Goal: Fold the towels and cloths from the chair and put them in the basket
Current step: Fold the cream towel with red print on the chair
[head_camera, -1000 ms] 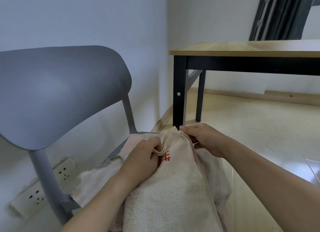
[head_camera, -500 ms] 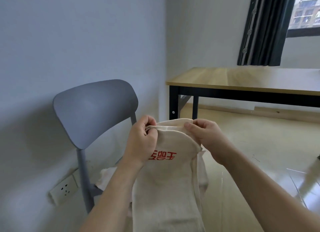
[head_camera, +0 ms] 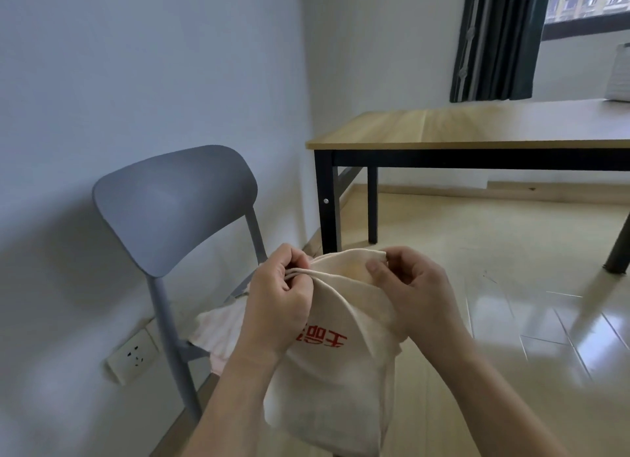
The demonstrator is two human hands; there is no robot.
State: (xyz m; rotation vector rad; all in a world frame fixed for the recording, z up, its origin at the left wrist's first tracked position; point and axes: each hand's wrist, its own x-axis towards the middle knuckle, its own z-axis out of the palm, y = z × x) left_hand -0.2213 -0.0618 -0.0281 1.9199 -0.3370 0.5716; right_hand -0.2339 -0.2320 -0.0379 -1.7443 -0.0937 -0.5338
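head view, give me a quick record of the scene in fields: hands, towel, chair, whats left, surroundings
left hand: grips the top edge of the cream towel
right hand: pinches the same top edge, to the right
cream towel: held up, hanging down, red print below the left hand
grey chair: by the wall, left of the hands
pinkish cloth: lying on the chair seat
wooden table: beyond the chair, black legs
basket: not in view
wall socket: low on the wall behind the chair

Single head view, looking forward-down, close above hands (head_camera: 344,303)
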